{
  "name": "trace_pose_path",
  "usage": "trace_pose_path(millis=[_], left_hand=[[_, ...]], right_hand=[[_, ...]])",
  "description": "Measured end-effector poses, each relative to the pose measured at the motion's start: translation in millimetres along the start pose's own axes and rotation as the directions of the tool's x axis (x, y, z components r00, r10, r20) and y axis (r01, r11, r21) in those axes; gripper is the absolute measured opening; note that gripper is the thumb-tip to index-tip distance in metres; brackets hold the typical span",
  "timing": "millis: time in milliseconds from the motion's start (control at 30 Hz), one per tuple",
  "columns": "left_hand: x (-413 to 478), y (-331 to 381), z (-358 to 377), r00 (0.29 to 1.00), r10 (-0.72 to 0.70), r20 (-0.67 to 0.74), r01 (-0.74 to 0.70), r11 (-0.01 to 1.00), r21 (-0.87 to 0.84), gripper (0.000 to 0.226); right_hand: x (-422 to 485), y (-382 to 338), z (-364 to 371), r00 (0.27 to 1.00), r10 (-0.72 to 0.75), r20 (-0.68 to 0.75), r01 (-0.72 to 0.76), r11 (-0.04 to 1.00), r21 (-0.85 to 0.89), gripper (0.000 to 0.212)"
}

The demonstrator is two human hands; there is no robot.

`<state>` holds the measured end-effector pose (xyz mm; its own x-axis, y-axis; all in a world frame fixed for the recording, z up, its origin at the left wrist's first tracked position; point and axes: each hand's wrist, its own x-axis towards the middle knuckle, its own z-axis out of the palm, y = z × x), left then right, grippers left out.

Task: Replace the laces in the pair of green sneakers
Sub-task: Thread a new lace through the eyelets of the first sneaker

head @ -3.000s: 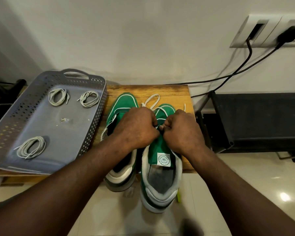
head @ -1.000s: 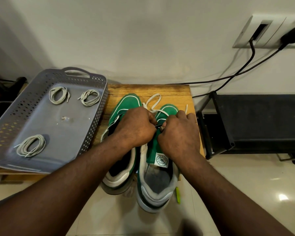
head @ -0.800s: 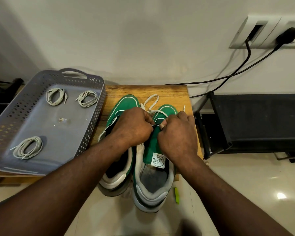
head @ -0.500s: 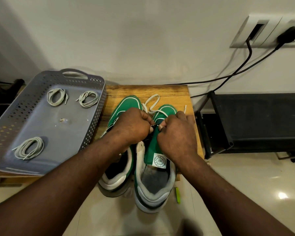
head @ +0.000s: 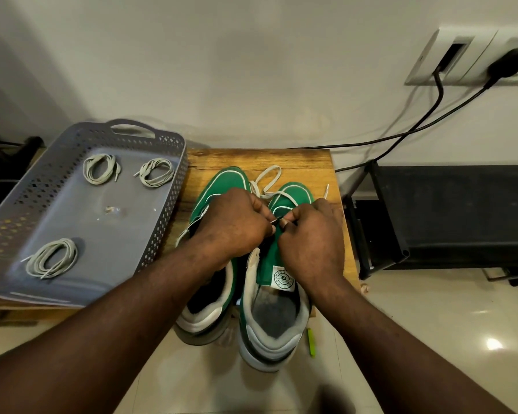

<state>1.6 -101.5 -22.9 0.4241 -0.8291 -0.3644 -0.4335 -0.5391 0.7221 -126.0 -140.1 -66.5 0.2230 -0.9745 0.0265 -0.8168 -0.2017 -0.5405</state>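
little changes from half a second ago: left hand [head: 234,225] and right hand [head: 311,240] stay knuckle to knuckle over the right sneaker [head: 269,324], fingers curled, both pinching the white lace [head: 268,174]. two green sneakers, the left sneaker [head: 225,180] alongside, on the wooden stool [head: 251,158], heels overhanging. three coiled laces [head: 100,173] lie in one grey tray [head: 165,210].

Green sneakers [head: 281,258], off-white lace [head: 266,177], perforated grey tray [head: 165,186].
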Motion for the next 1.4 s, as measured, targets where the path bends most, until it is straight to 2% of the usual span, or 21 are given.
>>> trace_pose_path(millis=[167, 400, 600, 733, 933, 1033, 1100, 1400], left_hand=[[-10, -2, 2, 0.999, 0.033, -0.018, -0.032, 0.999, 0.037, 0.014], [-21, -4, 0, 0.993, 0.105, 0.043, -0.109, 0.990, 0.094, 0.026], [-27, -9, 3, 0.967, 0.200, 0.156, -0.238, 0.927, 0.289, 0.045], [-27, -7, 7, 0.962, 0.204, 0.180, -0.263, 0.869, 0.420, 0.026], [-26, -6, 5, 0.965, 0.192, 0.181, -0.253, 0.865, 0.433, 0.028], [-26, -8, 5, 0.956, 0.220, 0.192, -0.284, 0.852, 0.440, 0.052], [-26, -8, 5, 0.953, 0.230, 0.195, -0.294, 0.850, 0.437, 0.060], [-28, -8, 8, 0.944, 0.275, 0.181, -0.327, 0.846, 0.421, 0.051]], right_hand=[[2, 3, 5, 0.999, 0.013, -0.045, -0.010, 0.998, 0.058, 0.009], [6, 2, -3, 0.993, -0.051, 0.106, 0.061, 0.993, -0.102, 0.022], [10, 7, -1, 0.994, -0.045, 0.104, 0.057, 0.992, -0.113, 0.021], [10, 5, 1, 0.994, -0.057, 0.089, 0.067, 0.991, -0.120, 0.020], [11, 8, -8, 0.984, -0.155, 0.085, 0.164, 0.980, -0.110, 0.015], [12, 7, -8, 0.984, -0.145, 0.101, 0.158, 0.977, -0.143, 0.016], [11, 6, -6, 0.988, -0.126, 0.087, 0.138, 0.978, -0.159, 0.017], [1, 8, 4, 0.999, -0.031, -0.024, 0.031, 0.999, 0.007, 0.010]])
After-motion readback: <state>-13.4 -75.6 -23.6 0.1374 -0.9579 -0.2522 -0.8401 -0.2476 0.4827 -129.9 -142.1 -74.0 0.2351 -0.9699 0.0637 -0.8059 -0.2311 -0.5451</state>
